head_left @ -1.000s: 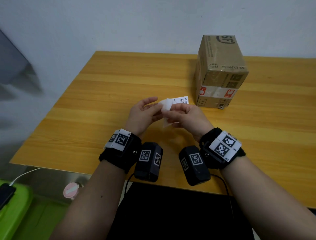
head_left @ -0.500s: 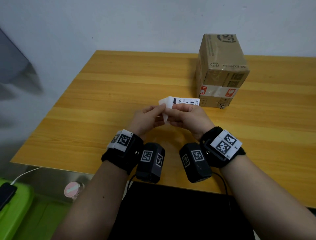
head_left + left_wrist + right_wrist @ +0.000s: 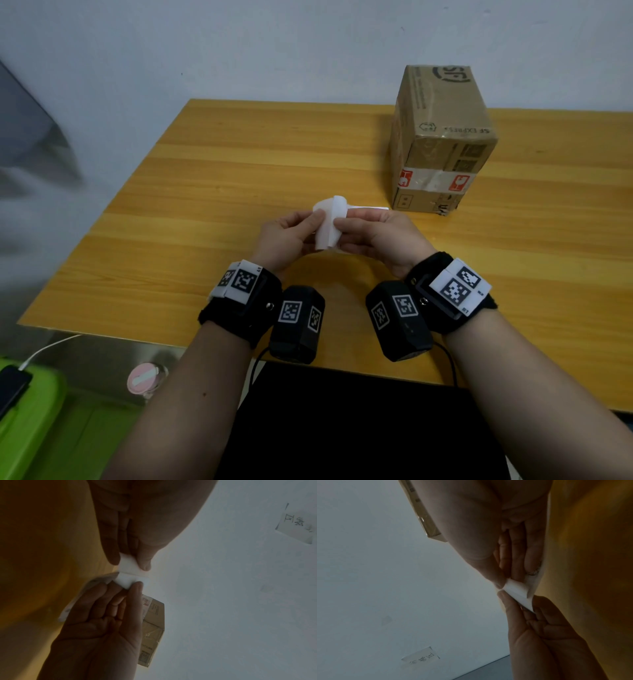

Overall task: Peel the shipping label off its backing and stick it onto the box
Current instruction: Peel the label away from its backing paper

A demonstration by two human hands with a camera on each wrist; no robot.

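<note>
Head view: two hands over the middle of the wooden worktop (image 3: 239,178), nearer its front edge than its back. Left hand (image 3: 286,240) pinching one white curled sheet, the peeled backing (image 3: 328,222), between thumb and fingers; right hand (image 3: 380,236) pinching the same paper from the other side, with one shipping label (image 3: 368,207) poking out flat beyond its fingers toward the box. One cardboard box (image 3: 442,137) upright near the back edge toward the right corner, apart from both hands, banded with pale tape bearing red marks. One black band with square-patterned tags and one dark camera block on each wrist. Off the left edge, one green case (image 3: 30,421) with one phone on a white cable, and one pink round thing on the floor beside it. Left wrist view: left hand (image 3: 120,527) from above, thumb and finger clamped on the white strip (image 3: 130,566); right hand (image 3: 102,622) from below, thumb and forefinger clamped on the strip's other end, printed paper trailing behind its fingers; box (image 3: 152,628) behind; one taped note (image 3: 296,524) on the wall. Right wrist view: right hand (image 3: 496,547) and left hand (image 3: 539,635) meeting fingertip to fingertip on the folded white strip (image 3: 518,592); box corner (image 3: 423,515) at top; same note (image 3: 421,657) low on the wall.
</note>
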